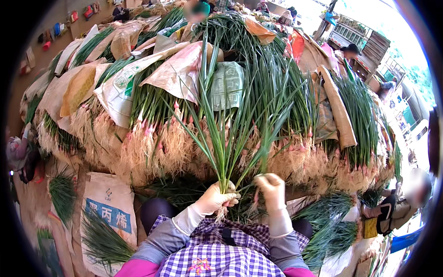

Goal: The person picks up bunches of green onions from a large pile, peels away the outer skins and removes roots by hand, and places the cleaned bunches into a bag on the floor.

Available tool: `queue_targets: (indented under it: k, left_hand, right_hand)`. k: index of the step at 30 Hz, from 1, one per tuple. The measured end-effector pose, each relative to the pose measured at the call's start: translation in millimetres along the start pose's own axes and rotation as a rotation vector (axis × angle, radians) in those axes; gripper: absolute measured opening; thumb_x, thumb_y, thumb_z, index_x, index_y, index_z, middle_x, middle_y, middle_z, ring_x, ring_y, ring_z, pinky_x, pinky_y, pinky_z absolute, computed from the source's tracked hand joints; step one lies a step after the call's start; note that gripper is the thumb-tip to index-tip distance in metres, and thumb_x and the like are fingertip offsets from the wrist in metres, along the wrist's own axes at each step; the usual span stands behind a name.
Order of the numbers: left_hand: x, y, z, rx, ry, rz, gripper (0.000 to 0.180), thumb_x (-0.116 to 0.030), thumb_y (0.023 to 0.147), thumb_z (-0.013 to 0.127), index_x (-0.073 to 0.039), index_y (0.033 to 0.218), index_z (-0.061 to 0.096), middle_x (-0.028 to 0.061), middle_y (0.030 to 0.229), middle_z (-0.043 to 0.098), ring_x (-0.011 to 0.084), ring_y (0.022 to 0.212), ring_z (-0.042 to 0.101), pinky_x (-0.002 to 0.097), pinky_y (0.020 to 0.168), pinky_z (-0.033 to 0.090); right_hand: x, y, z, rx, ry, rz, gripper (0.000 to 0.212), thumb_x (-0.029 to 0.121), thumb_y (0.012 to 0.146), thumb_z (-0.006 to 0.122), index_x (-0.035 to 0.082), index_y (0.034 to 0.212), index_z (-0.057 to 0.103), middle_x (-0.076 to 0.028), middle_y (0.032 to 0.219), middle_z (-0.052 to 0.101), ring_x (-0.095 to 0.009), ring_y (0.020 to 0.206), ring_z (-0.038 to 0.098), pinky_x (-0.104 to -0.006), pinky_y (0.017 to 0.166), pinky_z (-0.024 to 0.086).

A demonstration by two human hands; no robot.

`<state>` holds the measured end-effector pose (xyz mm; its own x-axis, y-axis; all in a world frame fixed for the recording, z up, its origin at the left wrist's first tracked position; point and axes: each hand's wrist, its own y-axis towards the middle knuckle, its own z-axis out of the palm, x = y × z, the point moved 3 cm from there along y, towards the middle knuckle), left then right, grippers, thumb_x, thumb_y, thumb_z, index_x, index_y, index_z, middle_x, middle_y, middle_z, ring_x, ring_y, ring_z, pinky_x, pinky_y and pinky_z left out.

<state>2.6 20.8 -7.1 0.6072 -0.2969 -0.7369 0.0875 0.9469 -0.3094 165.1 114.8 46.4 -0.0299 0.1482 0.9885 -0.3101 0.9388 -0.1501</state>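
There are two gloved hands, left (217,199) and right (271,188); one leafy bunch (224,159) in the left; one big heap (154,143); one checked apron (226,261); one blue-panelled sack (108,195).

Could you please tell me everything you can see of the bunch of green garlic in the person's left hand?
The bunch of green garlic stands roughly upright, its long, narrow, glossy green leaves spreading upward like a fan, the outer ones leaning sideways. The left hand closes around its paler lower stalks, hiding part of them, and thin, pale, stringy roots hang out below. It is above the person's lap, its leaves overlapping the big heap in view.
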Motion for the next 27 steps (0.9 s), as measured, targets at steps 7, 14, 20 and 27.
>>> queue_targets:
  k: [7, 14, 20, 27]
  left_hand:
    - [13.8, 6.4, -8.7, -0.052, -0.006, -0.065, 0.018, -0.003, 0.092, 0.053, -0.001, 0.11, 0.054, 0.0117, 0.089, 0.065, 0.0101, 0.064, 0.059, 0.0254, 0.064, 0.054]
    - [15.2, 1.2, 5.7, 0.088, 0.053, -0.065, 0.012, -0.01, 0.096, 0.048, -0.004, 0.104, 0.055, 0.0004, 0.066, 0.054, 0.0072, 0.051, 0.049, 0.0197, 0.048, 0.04]
    - [23.2, -0.8, 9.5, 0.089, -0.166, -0.099, 0.018, -0.011, 0.097, 0.045, -0.001, 0.11, 0.054, 0.0049, 0.08, 0.059, 0.0111, 0.064, 0.055, 0.0252, 0.058, 0.047]
    - [30.0, 2.8, 0.1, 0.088, -0.19, -0.02, 0.014, -0.008, 0.097, 0.045, -0.004, 0.109, 0.05, 0.011, 0.084, 0.062, 0.0133, 0.067, 0.058, 0.0267, 0.063, 0.051]
  right_hand:
    - [-14.0, -4.9, -11.8, 0.259, 0.211, 0.205, 0.022, 0.016, 0.092, 0.058, -0.002, 0.105, 0.06, -0.013, 0.09, 0.068, -0.009, 0.063, 0.061, -0.0159, 0.048, 0.044]
    - [-46.1, -7.1, 8.2, 0.181, 0.287, 0.221, 0.012, 0.01, 0.085, 0.067, 0.004, 0.094, 0.064, -0.003, 0.083, 0.066, -0.005, 0.059, 0.054, -0.0161, 0.048, 0.04]
    - [-29.8, -13.8, 25.3, 0.094, 0.078, 0.14, 0.011, 0.008, 0.084, 0.067, 0.003, 0.092, 0.06, -0.002, 0.076, 0.063, -0.006, 0.061, 0.054, -0.0184, 0.052, 0.041]
    - [-37.5, -6.4, 22.6, -0.085, -0.018, 0.0, 0.011, 0.013, 0.088, 0.064, 0.005, 0.085, 0.057, -0.001, 0.069, 0.059, -0.009, 0.058, 0.054, -0.0223, 0.05, 0.043]
